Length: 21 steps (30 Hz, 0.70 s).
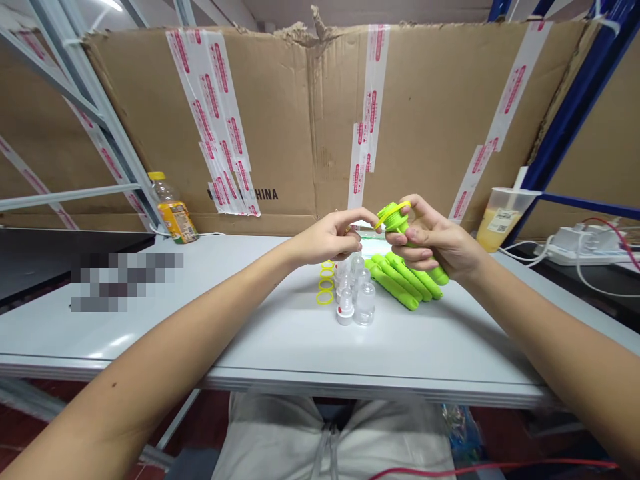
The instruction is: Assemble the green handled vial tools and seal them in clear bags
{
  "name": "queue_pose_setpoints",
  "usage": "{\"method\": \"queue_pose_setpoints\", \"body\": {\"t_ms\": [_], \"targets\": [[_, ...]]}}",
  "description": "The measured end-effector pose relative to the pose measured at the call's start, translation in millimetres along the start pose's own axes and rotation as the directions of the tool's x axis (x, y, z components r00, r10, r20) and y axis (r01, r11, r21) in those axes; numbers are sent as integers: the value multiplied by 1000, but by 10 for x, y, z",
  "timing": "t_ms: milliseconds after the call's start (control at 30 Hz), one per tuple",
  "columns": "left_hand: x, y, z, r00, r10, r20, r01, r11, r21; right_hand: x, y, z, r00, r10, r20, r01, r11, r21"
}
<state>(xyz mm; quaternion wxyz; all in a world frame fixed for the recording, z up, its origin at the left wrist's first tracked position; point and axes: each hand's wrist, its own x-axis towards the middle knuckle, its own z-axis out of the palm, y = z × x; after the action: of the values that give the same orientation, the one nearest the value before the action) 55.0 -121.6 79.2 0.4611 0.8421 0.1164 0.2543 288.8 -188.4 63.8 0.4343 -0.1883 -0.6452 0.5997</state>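
Observation:
My right hand [425,239] is wrapped around a bright green plastic tube [395,220], its ridged end raised toward the left. A yellow ring [384,217] lies tilted over that end. The index finger of my left hand [333,237] reaches to the ring's left edge and hooks it, while its other fingers are curled in. Below the hands, several clear plastic bottles [365,305] stand beside white caps with clear domed tops [345,310]. More yellow rings [325,297] lie in a row to their left. Several green tubes [395,283] lie side by side to the right.
A tall cardboard sheet [280,133] with tape stands behind the white table [260,353]. An orange drink bottle [176,213] is at the back left. At the right are a plastic cup [500,217] with a straw and a power strip [580,250] with cables.

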Motion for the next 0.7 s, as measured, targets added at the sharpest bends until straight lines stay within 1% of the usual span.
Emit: {"method": "queue_pose_setpoints", "body": {"t_ms": [200,533,700], "targets": [[-26,101,32,1000,17,-25,-18,999,-41,9,9,-45,1000,11,-4,-11,1000,-17],[-25,85,56,1000,10,5,-10,999,-32,0,-57,-73,998,54,-25,-55,998,-29],[-27,116,98,1000,8,9,-8,1000,-20,-6,-90,-102,999,37,-25,-39,996,-85]]}}
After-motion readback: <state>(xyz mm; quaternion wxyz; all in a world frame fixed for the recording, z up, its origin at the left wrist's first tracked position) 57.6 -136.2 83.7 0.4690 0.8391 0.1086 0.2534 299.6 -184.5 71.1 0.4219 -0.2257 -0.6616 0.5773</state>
